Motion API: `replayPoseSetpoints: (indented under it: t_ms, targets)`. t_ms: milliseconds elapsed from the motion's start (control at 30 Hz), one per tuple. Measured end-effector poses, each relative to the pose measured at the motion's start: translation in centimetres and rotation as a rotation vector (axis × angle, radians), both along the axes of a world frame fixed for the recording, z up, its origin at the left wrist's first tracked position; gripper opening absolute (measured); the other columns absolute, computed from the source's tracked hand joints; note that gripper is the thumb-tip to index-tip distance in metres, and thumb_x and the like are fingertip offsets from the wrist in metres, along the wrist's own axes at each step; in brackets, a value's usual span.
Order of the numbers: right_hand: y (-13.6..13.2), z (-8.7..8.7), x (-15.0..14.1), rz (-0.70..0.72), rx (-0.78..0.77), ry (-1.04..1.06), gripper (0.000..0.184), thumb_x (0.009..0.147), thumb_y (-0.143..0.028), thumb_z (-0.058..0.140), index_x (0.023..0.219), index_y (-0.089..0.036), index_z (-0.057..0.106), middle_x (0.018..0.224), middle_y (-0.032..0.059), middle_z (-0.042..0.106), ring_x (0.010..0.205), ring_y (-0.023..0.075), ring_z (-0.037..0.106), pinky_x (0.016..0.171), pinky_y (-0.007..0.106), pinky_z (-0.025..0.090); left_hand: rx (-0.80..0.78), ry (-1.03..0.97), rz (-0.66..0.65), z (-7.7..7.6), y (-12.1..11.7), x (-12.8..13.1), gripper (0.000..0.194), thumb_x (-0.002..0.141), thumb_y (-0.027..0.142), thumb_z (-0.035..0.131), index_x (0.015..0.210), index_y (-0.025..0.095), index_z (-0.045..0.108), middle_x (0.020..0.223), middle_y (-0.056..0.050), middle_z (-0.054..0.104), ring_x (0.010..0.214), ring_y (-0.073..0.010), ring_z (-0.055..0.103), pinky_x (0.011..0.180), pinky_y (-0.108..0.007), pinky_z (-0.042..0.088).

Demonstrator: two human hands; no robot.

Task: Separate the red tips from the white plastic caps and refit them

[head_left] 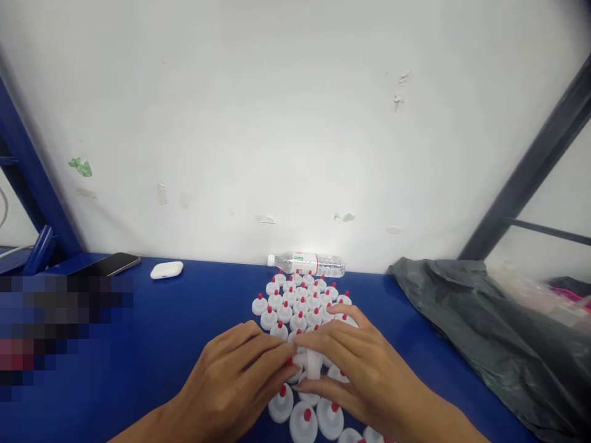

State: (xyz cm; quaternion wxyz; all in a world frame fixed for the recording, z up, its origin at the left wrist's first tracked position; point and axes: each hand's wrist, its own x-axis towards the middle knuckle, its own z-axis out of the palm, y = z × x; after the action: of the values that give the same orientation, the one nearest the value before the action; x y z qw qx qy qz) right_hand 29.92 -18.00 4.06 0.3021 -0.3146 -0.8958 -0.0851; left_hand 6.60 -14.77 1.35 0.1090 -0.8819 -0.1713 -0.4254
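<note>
Near the bottom middle, my left hand [244, 375] pinches the red tip of a white plastic nozzle cap. My right hand [364, 363] grips the round translucent base of the same nozzle cap [314, 364], which lies on its side between both hands. Under and around my hands stand many more nozzle caps [303, 421], white and upright, each with a small red tip. They spread in a loose cluster towards the wall. My fingers partly hide the held cap and some of those below.
A clear water bottle [318, 264] lies against the wall behind the cluster. At the left on the blue table [184, 320] are a white earbud case [167, 270] and a phone [113, 264]. A dark grey plastic bag [484, 332] covers the right side.
</note>
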Motion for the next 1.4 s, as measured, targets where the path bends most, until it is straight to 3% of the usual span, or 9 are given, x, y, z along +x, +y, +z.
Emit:
replayPoseSetpoints:
  t_ms: [233, 467, 533, 600, 667, 767, 967, 1133, 1400]
  targets:
    - [-0.1, 0.4, -0.2, 0.047, 0.010, -0.019, 0.032, 0.097, -0.043, 0.062, 0.121, -0.022, 0.060, 0.091, 0.0018, 0.076, 0.081, 0.0172, 0.071, 0.103, 0.040, 0.044, -0.021, 0.161, 0.018, 0.5, -0.4, 0.5, 0.015, 0.090, 0.015, 0.049, 0.101, 0.020, 0.059, 0.078, -0.005, 0.066, 0.064, -0.0196, 0.054, 0.054, -0.033, 0.043]
    - [0.9, 0.4, 1.5, 0.035, 0.163, -0.036, 0.031, 0.098, -0.025, 0.061, 0.128, -0.020, 0.059, 0.097, 0.0033, 0.078, 0.082, 0.0163, 0.071, 0.102, 0.041, 0.043, -0.449, 0.040, 0.013, 0.8, -0.5, 0.3, 0.025, 0.100, 0.019, 0.035, 0.079, 0.024, 0.048, 0.072, -0.001, 0.062, 0.064, -0.0175, 0.053, 0.061, -0.032, 0.041]
    - [2.0, 0.6, 3.9, -0.059, 0.259, -0.006, 0.036, 0.095, -0.019, 0.063, 0.130, -0.024, 0.058, 0.106, 0.0041, 0.077, 0.088, 0.0178, 0.071, 0.099, 0.041, 0.044, -0.531, -0.013, 0.125, 1.1, 0.7, -0.8, 0.033, 0.103, 0.027, 0.032, 0.074, 0.024, 0.047, 0.069, 0.000, 0.059, 0.064, -0.0171, 0.052, 0.059, -0.030, 0.039]
    - [3.4, 0.5, 6.8, -0.287, 0.266, 0.093, 0.029, 0.095, -0.025, 0.065, 0.123, -0.026, 0.062, 0.107, 0.0057, 0.077, 0.090, 0.0222, 0.070, 0.098, 0.044, 0.044, -0.567, 0.003, 0.307, 1.3, 2.5, -2.3, 0.037, 0.105, 0.034, 0.031, 0.073, 0.023, 0.046, 0.069, 0.000, 0.056, 0.064, -0.0170, 0.050, 0.062, -0.031, 0.037]
    - [4.8, 0.0, 9.3, -0.529, 0.163, 0.229, 0.023, 0.095, -0.034, 0.063, 0.116, -0.026, 0.063, 0.102, 0.0066, 0.075, 0.091, 0.0256, 0.068, 0.088, 0.041, 0.047, -0.517, 0.076, 0.435, 1.4, 4.4, -3.6, 0.037, 0.104, 0.038, 0.031, 0.074, 0.023, 0.048, 0.067, 0.000, 0.054, 0.067, -0.0193, 0.049, 0.064, -0.032, 0.035]
    - [6.4, -1.4, 11.4, -0.665, -0.081, 0.333, 0.018, 0.096, -0.039, 0.058, 0.107, -0.026, 0.061, 0.093, 0.0045, 0.073, 0.083, 0.0246, 0.067, 0.077, 0.036, 0.047, -0.505, 0.146, 0.541, 0.8, 6.6, -4.7, 0.032, 0.101, 0.040, 0.035, 0.084, 0.023, 0.056, 0.078, -0.004, 0.061, 0.079, -0.0234, 0.055, 0.067, -0.033, 0.036]
    - [7.6, -3.8, 11.8, -0.643, -0.344, 0.371, 0.016, 0.093, -0.042, 0.059, 0.093, -0.026, 0.058, 0.091, 0.0030, 0.072, 0.080, 0.0238, 0.066, 0.076, 0.035, 0.045, -0.634, 0.230, 0.580, -0.7, 7.6, -4.9, 0.024, 0.097, 0.035, 0.042, 0.093, 0.024, 0.063, 0.095, -0.006, 0.067, 0.090, -0.0259, 0.061, 0.073, -0.034, 0.041]
    - [8.1, -4.4, 12.2, -0.645, -0.372, 0.323, 0.023, 0.089, -0.047, 0.062, 0.089, -0.025, 0.066, 0.096, 0.0059, 0.071, 0.089, 0.0263, 0.064, 0.082, 0.038, 0.044, -0.677, 0.179, 0.546, -1.4, 7.7, -4.8, 0.026, 0.093, 0.035, 0.049, 0.110, 0.025, 0.066, 0.103, -0.007, 0.069, 0.095, -0.0277, 0.063, 0.076, -0.034, 0.044]
    - [7.6, -3.9, 11.8, -0.571, -0.363, 0.273, 0.024, 0.096, -0.044, 0.053, 0.103, -0.024, 0.064, 0.108, 0.0052, 0.072, 0.101, 0.0256, 0.065, 0.091, 0.040, 0.046, -0.751, 0.180, 0.531, -1.1, 7.2, -4.3, 0.020, 0.090, 0.035, 0.051, 0.094, 0.025, 0.068, 0.096, -0.005, 0.068, 0.089, -0.0257, 0.062, 0.077, -0.036, 0.044]
